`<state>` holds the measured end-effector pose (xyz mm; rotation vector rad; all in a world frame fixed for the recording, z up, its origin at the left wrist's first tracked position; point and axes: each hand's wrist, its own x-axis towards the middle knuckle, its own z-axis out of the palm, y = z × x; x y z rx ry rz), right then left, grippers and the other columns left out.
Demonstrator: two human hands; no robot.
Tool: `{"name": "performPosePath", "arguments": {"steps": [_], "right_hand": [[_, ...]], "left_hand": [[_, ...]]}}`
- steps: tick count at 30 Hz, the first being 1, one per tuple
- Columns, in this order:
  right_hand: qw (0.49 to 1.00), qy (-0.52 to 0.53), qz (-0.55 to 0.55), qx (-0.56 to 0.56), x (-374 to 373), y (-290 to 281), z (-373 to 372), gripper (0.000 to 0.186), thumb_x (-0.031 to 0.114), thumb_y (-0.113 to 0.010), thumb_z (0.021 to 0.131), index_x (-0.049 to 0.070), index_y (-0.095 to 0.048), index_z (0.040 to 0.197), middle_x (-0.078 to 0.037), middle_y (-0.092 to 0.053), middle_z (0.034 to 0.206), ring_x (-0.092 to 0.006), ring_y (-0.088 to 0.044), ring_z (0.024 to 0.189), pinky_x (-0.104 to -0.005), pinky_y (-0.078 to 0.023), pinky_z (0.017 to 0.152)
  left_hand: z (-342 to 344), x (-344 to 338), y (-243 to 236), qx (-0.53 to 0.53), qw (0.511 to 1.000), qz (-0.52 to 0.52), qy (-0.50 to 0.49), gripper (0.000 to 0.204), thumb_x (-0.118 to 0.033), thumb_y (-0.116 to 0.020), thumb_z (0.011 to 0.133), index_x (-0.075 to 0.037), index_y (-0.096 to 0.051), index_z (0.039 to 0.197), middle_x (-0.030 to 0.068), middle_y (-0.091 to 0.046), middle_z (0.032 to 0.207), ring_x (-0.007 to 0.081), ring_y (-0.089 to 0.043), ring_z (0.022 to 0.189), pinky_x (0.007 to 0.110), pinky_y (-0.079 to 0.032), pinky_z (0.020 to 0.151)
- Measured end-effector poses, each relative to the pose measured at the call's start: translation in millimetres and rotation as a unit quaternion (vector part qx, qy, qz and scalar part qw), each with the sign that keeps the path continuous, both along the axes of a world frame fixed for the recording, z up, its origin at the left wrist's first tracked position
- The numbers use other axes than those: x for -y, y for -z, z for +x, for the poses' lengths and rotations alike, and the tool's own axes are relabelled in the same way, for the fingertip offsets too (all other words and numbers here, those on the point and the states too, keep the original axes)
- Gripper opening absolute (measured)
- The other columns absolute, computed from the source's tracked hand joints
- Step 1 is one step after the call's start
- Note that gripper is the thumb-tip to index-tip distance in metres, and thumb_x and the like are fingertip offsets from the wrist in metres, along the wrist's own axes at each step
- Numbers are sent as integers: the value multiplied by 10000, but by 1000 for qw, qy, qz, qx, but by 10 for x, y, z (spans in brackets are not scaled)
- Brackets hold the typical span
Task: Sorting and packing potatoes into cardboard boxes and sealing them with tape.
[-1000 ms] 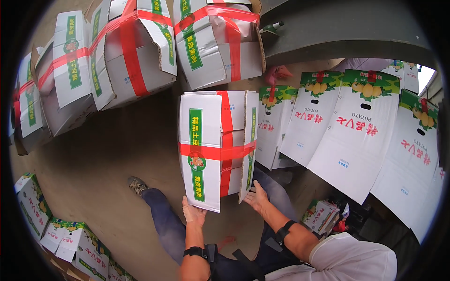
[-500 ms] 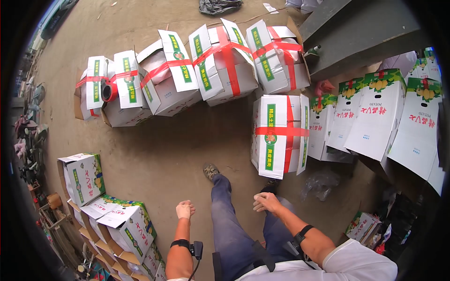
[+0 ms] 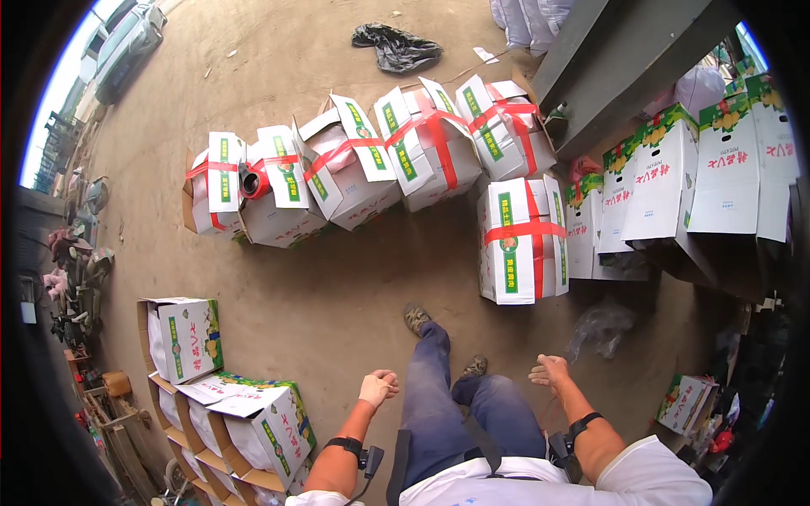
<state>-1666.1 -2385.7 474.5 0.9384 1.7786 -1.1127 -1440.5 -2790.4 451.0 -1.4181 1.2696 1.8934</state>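
My left hand (image 3: 379, 386) hangs in front of my left thigh, its fingers curled in and nothing showing in them. My right hand (image 3: 550, 371) is held out beyond my right leg, empty, with its fingers loosely apart. Neither touches a box. Closest to the right hand is a white potato carton (image 3: 496, 274) on the ground, crossed with red tape. Beyond it, several similar taped cartons (image 3: 426, 185) stand in a curved row. A roll of red tape (image 3: 252, 180) rests on the cartons at the row's left end.
Stacked cartons (image 3: 192, 341) stand at lower left, and tall upright cartons (image 3: 662, 190) at right beside a grey metal beam (image 3: 612, 67). Clear plastic film (image 3: 599, 327) lies near my right hand. A black plastic sheet (image 3: 396, 49) lies far ahead; a car (image 3: 128, 49) is at far left.
The view has turned, so the row of cartons sits farther right. My feet have shifted, with the right foot now fully visible. My hands have swung slightly farther apart; the cartons look undisturbed.
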Motion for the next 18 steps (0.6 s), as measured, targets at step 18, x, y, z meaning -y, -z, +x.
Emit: {"name": "performPosePath", "arguments": {"steps": [18], "right_hand": [[979,-202,7,29,593,-228,1513,389,233,-646,914,-101,-597,1107,-230,-682,917,-301,-717,726,-361,-609,618]], "left_hand": [[2956,69,-231,128,990,41,-28,179,-97,-607,862,68,-615,930,43,-522,614,146,-516,494,276,-408,447]]}}
